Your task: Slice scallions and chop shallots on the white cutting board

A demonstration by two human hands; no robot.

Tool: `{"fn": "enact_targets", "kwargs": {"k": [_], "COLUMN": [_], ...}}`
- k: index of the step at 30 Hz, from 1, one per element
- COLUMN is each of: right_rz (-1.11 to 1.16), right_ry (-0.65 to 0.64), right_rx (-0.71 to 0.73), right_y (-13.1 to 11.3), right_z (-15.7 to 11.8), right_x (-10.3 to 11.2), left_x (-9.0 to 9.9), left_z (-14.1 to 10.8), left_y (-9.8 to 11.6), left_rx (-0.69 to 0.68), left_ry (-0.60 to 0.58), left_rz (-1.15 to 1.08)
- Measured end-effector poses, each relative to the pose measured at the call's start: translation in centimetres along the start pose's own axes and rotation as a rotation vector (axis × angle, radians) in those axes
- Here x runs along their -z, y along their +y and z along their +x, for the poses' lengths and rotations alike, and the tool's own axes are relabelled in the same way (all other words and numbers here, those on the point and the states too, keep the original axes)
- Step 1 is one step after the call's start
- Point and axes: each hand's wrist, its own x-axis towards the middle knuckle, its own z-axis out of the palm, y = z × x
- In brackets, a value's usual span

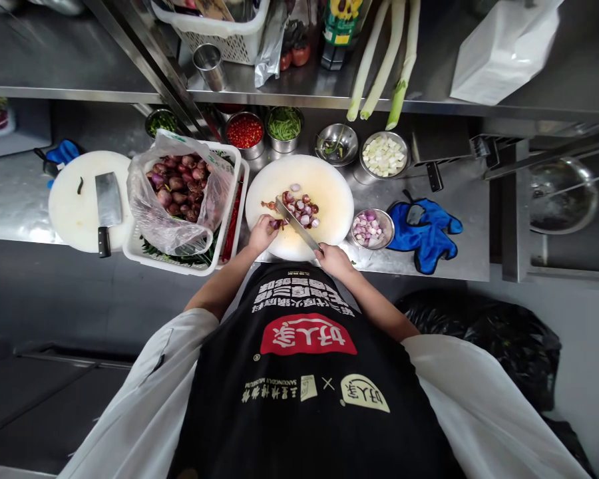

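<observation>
Right grip point(332, 259) closed round kitchen knife point(300, 228) handle; left grip point(264, 233) pinches shallot point(277, 224) beside blade, on round chopping board point(332, 183); judged: shallot light, firm, likely slippery; hold by sides, fingertips curled; knife stiff, take by handle

A cleaver point(109, 199) rests on the far-left round board point(74, 219). Three leek stalks point(387, 58) overhang the steel shelf point(432, 60).
</observation>
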Motion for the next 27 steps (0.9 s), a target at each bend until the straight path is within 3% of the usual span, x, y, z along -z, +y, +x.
{"fn": "enact_targets", "kwargs": {"k": [4,11,16,21,27], "right_rz": [-0.006,-0.014,0.054,0.137,0.072], "right_ry": [-0.004,-0.031,-0.048,-0.055,-0.098], "right_rx": [0.041,0.055,0.063,0.044,0.043], "right_y": [-1.7,-2.4,-3.2,-4.5,-2.7], "right_z": [-0.7,-1.4,1.4,4.9,2.1], "right_x": [0.5,1.0,0.4,-0.4,-1.1], "left_x": [-1.0,-0.5,-0.7,-0.3,-0.1], "left_z": [-0.7,0.4,0.9,0.6,-1.2], "left_y": [-1.0,-1.3,-1.4,-1.9,-2.2], "left_rx": [-0.057,-0.129,-0.178,-0.125,-0.022], "left_ry": [-0.009,-0.093,-0.115,-0.088,-0.02], "left_rz": [0.1,0.226,0.202,0.158,0.174]}}
